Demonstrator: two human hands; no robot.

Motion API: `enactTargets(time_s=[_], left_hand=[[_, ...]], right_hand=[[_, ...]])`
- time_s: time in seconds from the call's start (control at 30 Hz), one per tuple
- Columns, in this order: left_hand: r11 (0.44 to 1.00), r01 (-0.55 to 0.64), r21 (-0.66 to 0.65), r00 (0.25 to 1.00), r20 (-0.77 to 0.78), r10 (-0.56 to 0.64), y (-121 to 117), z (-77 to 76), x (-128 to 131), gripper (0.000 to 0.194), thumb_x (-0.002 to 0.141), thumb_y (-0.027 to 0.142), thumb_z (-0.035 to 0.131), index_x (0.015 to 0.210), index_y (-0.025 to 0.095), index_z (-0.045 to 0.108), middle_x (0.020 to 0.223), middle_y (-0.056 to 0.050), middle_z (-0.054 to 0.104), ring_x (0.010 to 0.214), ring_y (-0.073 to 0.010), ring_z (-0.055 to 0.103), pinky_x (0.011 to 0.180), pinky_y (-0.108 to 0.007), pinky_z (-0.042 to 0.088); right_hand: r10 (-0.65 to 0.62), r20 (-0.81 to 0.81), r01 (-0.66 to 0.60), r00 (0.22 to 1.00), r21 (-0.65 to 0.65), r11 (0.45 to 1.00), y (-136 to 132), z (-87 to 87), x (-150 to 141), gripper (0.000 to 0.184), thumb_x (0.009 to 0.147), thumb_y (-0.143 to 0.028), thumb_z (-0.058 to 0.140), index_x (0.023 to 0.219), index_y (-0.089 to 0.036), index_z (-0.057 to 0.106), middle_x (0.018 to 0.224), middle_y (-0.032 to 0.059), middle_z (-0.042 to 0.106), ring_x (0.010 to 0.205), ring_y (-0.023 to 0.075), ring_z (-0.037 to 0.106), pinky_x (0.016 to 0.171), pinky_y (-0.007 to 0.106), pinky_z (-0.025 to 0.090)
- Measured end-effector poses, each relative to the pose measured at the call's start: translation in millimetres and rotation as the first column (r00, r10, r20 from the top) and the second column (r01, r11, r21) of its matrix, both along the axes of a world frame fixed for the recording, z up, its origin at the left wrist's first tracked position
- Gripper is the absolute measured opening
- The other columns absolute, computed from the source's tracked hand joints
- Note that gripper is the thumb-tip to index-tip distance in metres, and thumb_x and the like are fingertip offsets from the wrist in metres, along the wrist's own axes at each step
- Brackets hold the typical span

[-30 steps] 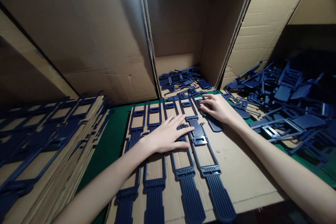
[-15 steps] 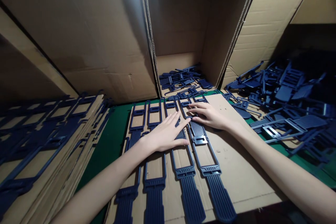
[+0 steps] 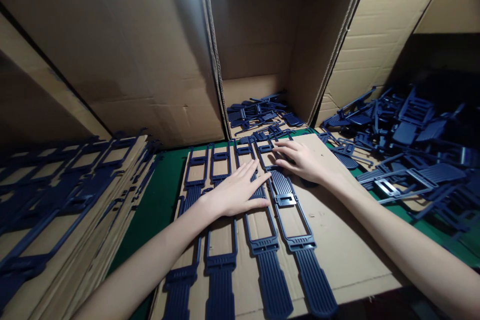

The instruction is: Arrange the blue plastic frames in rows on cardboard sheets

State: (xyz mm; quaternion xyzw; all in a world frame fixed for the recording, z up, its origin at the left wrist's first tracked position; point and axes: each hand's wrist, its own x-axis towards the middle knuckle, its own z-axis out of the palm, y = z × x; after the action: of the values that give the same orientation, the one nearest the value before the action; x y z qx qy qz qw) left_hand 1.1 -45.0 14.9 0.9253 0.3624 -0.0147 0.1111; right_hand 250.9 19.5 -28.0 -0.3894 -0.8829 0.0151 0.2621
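Several dark blue plastic frame pieces with ribbed paddle ends lie in rows on a cardboard sheet [image 3: 348,250]. My left hand [image 3: 238,192] rests palm down with fingers spread over the middle rows, covering part of a frame piece [image 3: 260,227]. To its right, my right hand [image 3: 300,161] is held low with loosely bent, parted fingers. Its fingertips are at the upper right edge of the rightmost frame piece [image 3: 294,220]; whether they touch it I cannot tell. Both hands appear to hold nothing.
At left stands a stack of cardboard sheets [image 3: 108,210] with more blue pieces between them. Loose blue pieces form a heap [image 3: 408,130] at right and a smaller pile [image 3: 262,112] inside the cardboard box [image 3: 258,35] behind. A green surface [image 3: 150,215] lies underneath.
My right hand has shifted slightly to the right, off the upper part of the rightmost frame piece. My left hand stays almost in place.
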Motion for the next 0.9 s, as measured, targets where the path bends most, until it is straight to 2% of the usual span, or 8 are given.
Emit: enactTargets(time_s=[0.13,0.43,0.6,0.67,0.77,0.9], left_hand=[[1.0,-0.005,0.003,1.0,-0.005,0.005,0,-0.7,-1,0.073,0.089,0.067,0.036,0.146,0.022,0.03,0.157,-0.012,0.008,0.144,-0.0311,0.005,0.116,-0.045,0.014],[1.0,-0.018,-0.018,1.0,-0.017,0.018,0,-0.6,0,0.073,0.089,0.067,0.037,0.147,0.022,0.029,0.157,-0.014,0.006,0.144,-0.0313,0.003,0.116,-0.046,0.013],[1.0,-0.017,-0.025,1.0,-0.02,0.016,0,1.2,1,0.074,0.089,0.066,0.037,0.147,0.022,0.028,0.156,-0.015,0.005,0.144,-0.0313,0.002,0.116,-0.046,0.013],[1.0,-0.013,-0.027,1.0,-0.015,0.012,0,0.4,0,0.074,0.089,0.067,0.036,0.147,0.022,0.027,0.156,-0.015,0.004,0.144,-0.0313,0.002,0.116,-0.046,0.013],[1.0,-0.01,-0.02,1.0,0.008,0.01,1,-2.6,-2,0.077,0.088,0.068,0.036,0.148,0.021,0.024,0.156,-0.015,0.004,0.144,-0.0313,0.001,0.116,-0.046,0.013],[1.0,-0.002,-0.012,1.0,0.029,0.002,3,-6.5,-3,0.08,0.088,0.068,0.036,0.149,0.018,0.023,0.156,-0.015,0.003,0.144,-0.0315,0.001,0.116,-0.046,0.013]], right_hand=[[-0.091,-0.022,0.091,0.996,0.0,0.996,7,-4.2,7,0.036,0.092,-0.043,0.045,0.117,-0.024,0.061,0.126,0.0107,0.057,0.115,0.0279,0.054,0.095,0.049,0.047],[-0.01,-0.007,0.01,1.0,0.01,1.0,5,-4.3,3,0.031,0.092,-0.041,0.044,0.101,-0.02,0.066,0.127,0.0112,0.056,0.116,0.0266,0.053,0.095,0.046,0.047],[0.023,-0.09,-0.023,0.996,0.002,1.0,2,9.3,10,0.027,0.089,-0.037,0.05,0.106,-0.023,0.066,0.127,0.0098,0.057,0.114,0.0262,0.055,0.097,0.047,0.045],[0.094,-0.104,-0.098,0.99,-0.034,0.995,-1,17.3,14,0.025,0.088,-0.036,0.052,0.104,-0.023,0.067,0.127,0.009,0.057,0.117,0.0258,0.053,0.101,0.047,0.043],[0.183,-0.1,-0.196,0.978,-0.142,0.97,-3,23.7,20,0.02,0.085,-0.038,0.056,0.092,-0.024,0.07,0.123,0.0072,0.06,0.122,0.0261,0.049,0.104,0.048,0.039],[0.201,-0.069,-0.212,0.977,-0.256,0.943,0,20.7,26,0.02,0.08,-0.042,0.062,0.076,-0.025,0.071,0.128,0.0047,0.057,0.129,0.0287,0.042,0.111,0.055,0.027]])
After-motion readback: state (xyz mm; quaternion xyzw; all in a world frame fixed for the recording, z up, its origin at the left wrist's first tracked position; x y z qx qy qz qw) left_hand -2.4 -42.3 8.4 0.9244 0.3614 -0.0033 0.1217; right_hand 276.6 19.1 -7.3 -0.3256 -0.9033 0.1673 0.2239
